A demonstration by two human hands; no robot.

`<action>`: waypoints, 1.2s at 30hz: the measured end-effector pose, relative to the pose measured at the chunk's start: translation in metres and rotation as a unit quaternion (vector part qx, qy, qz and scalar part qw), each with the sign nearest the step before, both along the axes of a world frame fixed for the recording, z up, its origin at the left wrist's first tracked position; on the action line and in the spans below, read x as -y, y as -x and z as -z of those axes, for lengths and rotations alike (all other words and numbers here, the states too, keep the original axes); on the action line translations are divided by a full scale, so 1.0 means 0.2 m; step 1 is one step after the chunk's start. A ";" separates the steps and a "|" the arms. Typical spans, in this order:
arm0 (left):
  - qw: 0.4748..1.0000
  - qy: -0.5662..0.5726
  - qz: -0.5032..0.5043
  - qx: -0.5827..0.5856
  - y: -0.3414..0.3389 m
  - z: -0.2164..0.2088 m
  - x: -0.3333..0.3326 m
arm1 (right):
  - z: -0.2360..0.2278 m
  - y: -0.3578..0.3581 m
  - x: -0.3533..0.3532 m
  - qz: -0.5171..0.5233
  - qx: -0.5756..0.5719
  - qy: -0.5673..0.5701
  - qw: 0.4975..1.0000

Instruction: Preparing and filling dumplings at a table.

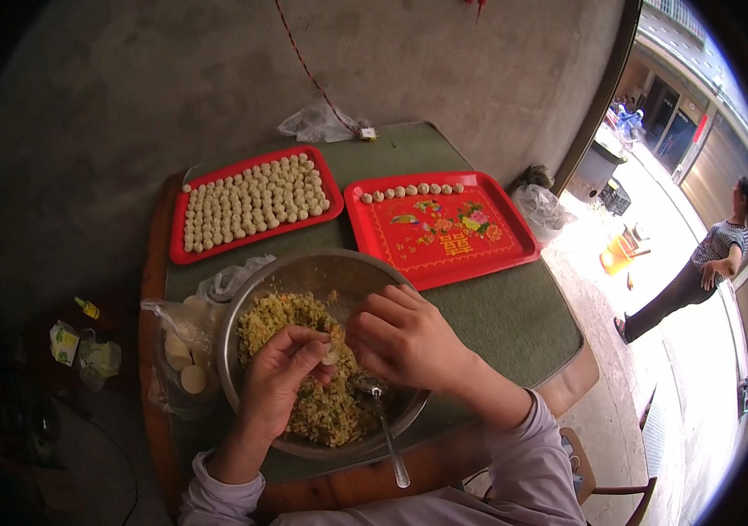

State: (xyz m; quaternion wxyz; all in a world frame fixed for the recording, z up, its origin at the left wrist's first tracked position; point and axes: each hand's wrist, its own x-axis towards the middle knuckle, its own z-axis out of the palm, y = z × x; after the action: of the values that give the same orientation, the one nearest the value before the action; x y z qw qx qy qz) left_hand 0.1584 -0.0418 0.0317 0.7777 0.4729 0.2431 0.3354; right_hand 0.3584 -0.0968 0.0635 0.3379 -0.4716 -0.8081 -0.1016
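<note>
Over a wide steel bowl (232,351), my left hand (273,381) pinches a small dumpling (331,352), its pale wrapper showing between thumb and fingers. My right hand (405,337) is curled closed just beside it; whatever its fingertips grip is hidden. Below both hands the bowl holds a chopped yellow-green filling (282,317). A metal spoon (388,438) rests with its head in the filling and its handle over the near rim. Left of the bowl, round dough wrappers (192,379) sit in a clear plastic bag (168,396).
A red tray (183,254) at the far left carries many dumplings in rows. Another red tray (444,272), right of it, has one row along its far edge. Crumpled plastic bags (317,124) lie by the wall. Outside, a person (725,245) stands near an orange bucket (619,254).
</note>
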 end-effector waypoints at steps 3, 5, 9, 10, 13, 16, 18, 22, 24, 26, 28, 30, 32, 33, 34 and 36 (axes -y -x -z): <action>1.000 0.002 -0.001 0.001 0.00 -0.01 0.00 | 0.02 -0.01 -0.02 -0.027 -0.052 0.020 0.998; 1.000 0.007 0.001 0.004 0.00 -0.01 0.00 | 0.02 -0.01 -0.02 -0.051 -0.082 0.045 0.994; 1.000 -0.001 -0.004 0.016 -0.01 -0.01 0.00 | 0.01 0.03 0.01 -0.095 -0.117 0.048 0.987; 1.000 -0.005 -0.004 0.019 -0.01 -0.01 0.01 | 0.01 0.04 0.01 -0.096 -0.121 0.040 0.987; 1.000 -0.021 -0.005 0.011 -0.01 0.00 0.01 | 0.02 0.05 0.00 -0.087 -0.091 0.013 0.992; 1.000 -0.013 -0.007 0.013 -0.01 0.01 0.00 | 0.02 0.05 0.00 -0.073 -0.074 0.011 0.995; 1.000 -0.014 -0.008 0.012 -0.01 0.01 0.00 | 0.02 0.05 0.01 -0.069 -0.071 0.015 0.995; 0.999 -0.013 -0.024 0.016 -0.02 0.02 0.02 | 0.02 0.05 0.01 -0.069 -0.071 0.027 0.995; 0.999 -0.029 -0.018 0.019 -0.02 0.01 0.01 | 0.01 0.04 0.00 -0.079 -0.098 0.031 0.991; 0.999 -0.046 -0.013 0.021 -0.02 0.01 0.01 | 0.02 0.03 0.00 -0.091 -0.125 0.034 0.987; 0.998 -0.050 -0.026 0.040 -0.01 0.01 0.01 | 0.04 0.02 0.00 -0.094 -0.194 0.083 0.973; 0.997 -0.056 -0.030 0.042 -0.01 0.00 0.01 | 0.03 0.03 0.00 -0.090 -0.229 0.114 0.963; 0.997 -0.061 -0.032 0.044 -0.01 0.00 0.01 | 0.02 0.03 0.02 -0.084 -0.263 0.144 0.950; 0.996 -0.064 -0.034 0.046 -0.01 -0.01 0.02 | 0.02 0.03 0.02 -0.072 -0.248 0.163 0.952; 0.996 -0.067 -0.034 0.048 -0.01 -0.01 0.02 | 0.02 0.03 0.03 -0.060 -0.233 0.181 0.954; 0.995 -0.080 -0.038 0.051 -0.02 -0.02 0.02 | 0.02 0.03 0.01 -0.082 -0.194 0.120 0.970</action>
State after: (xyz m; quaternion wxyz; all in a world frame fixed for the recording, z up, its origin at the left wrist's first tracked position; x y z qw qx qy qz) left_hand 0.1615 -0.0465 0.0353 0.7353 0.5062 0.1939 0.4068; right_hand 0.3529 -0.0985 0.0598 0.4364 -0.4515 -0.7692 0.1183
